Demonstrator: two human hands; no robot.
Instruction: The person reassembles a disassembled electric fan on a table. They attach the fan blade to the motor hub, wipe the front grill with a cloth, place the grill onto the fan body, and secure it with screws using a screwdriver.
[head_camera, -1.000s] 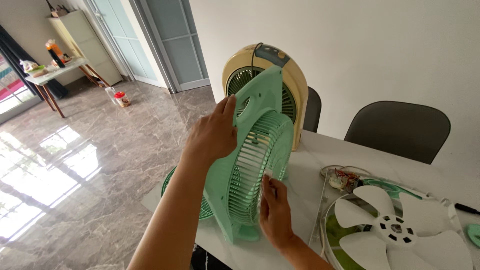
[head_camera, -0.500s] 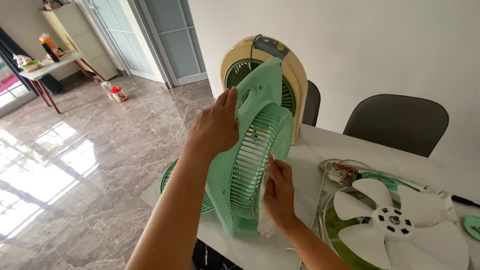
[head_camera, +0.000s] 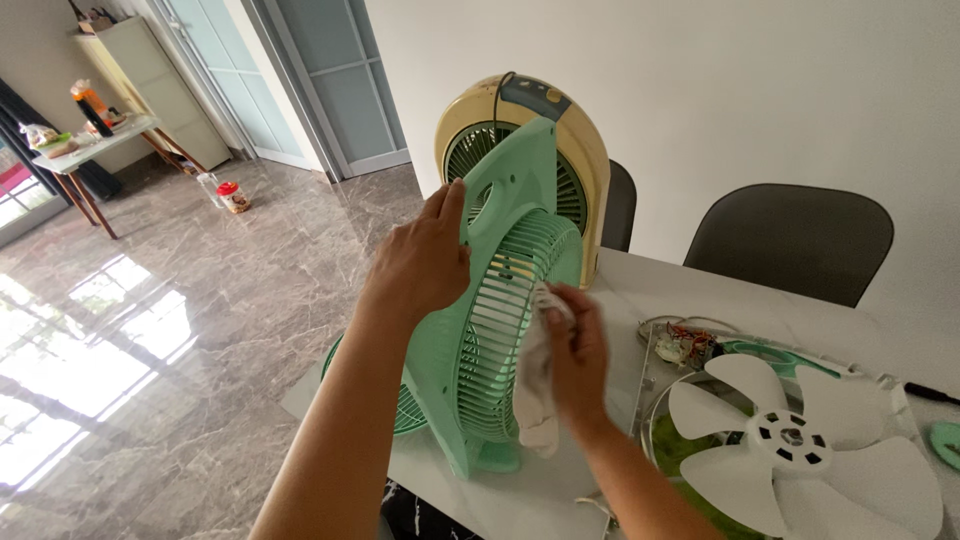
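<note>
Green fan grille held upright on the counter, cloth pressed to its ribs

The left hand grips the upper edge of the green fan grille, fingers curled over the frame, keeping it standing on edge on the white counter — its long axis roughly vertical. The right hand, the nearer one to the ribbed face, has its fingers closed on a white cloth lying against the grille's right side. A white fan blade lies well apart to the right, a cream fan housing just behind.

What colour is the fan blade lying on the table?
White; the fan blade shows clearly in the head view.
</note>
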